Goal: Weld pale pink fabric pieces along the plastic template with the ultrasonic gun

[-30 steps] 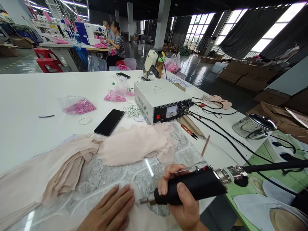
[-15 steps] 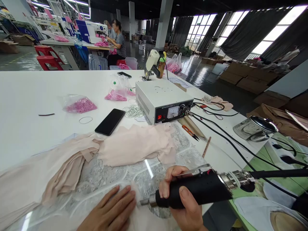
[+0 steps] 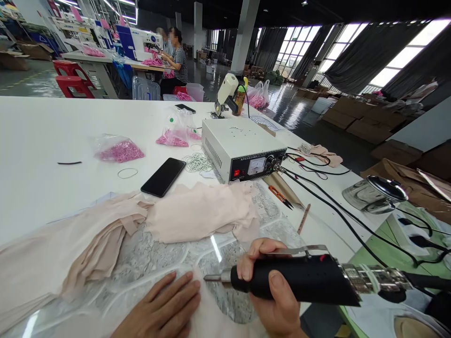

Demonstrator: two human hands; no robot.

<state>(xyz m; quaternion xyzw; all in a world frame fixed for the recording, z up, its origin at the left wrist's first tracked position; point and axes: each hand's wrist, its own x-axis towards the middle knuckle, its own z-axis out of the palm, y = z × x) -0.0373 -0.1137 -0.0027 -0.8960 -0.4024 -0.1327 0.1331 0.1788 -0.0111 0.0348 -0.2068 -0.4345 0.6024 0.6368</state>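
Head view: the black tool (image 3: 292, 278) is over the near part of the counter (image 3: 52, 131), at the lower right. It lies long side across, almost level, and only its back part dips a bit to the right. Its thin metal tip (image 3: 213, 278) points left, to the fingers of the left hand (image 3: 165, 303), and stops just beside them. I cannot tell if the tip touches the cloth. The back end points right, where a thick black cord (image 3: 430, 281) joins it.

The right hand (image 3: 271, 286) is wrapped around the front half of the tool — the thumb is on the near side, and the fingers bend over the top, by the front of a thin metal bar (image 3: 299, 250). This hand comes up from the bottom edge.

The left hand is flat, palm down, on a thin pale cloth (image 3: 214, 317). Its fingers lie close together, with small gaps at the tips, and they point up and to the right.

Past the hands, a pale pink cloth pile (image 3: 202, 211) lies on a gray patterned sheet (image 3: 169, 256). Behind it are a black phone (image 3: 162, 177) and a white box (image 3: 243, 136) — orange snips (image 3: 280, 196) lie near the box
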